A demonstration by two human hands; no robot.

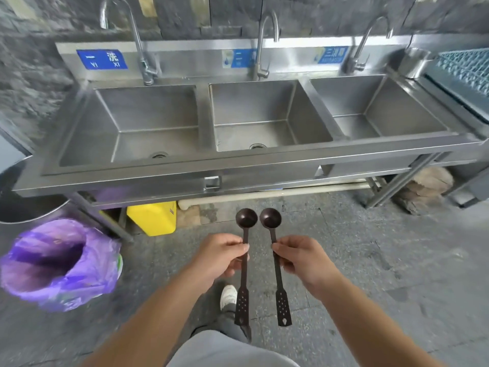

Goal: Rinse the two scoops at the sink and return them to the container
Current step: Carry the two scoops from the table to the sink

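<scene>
I hold two dark brown long-handled scoops side by side in front of me, bowls pointing toward the sink. My left hand [223,254] pinches the handle of the left scoop [246,218]. My right hand [300,256] pinches the handle of the right scoop [270,217]. Both perforated handle ends hang toward my body. The steel three-basin sink [201,165] stands a step ahead, with a curved tap [264,35] over the middle basin. No water runs. I cannot make out the scoops' container for certain.
A bin lined with a purple bag [60,263] stands at the left beside a steel tub [26,207]. A yellow jug [153,218] sits under the sink. At the right are a steel cup [414,62] and a teal rack [465,70]. Stone floor lies below.
</scene>
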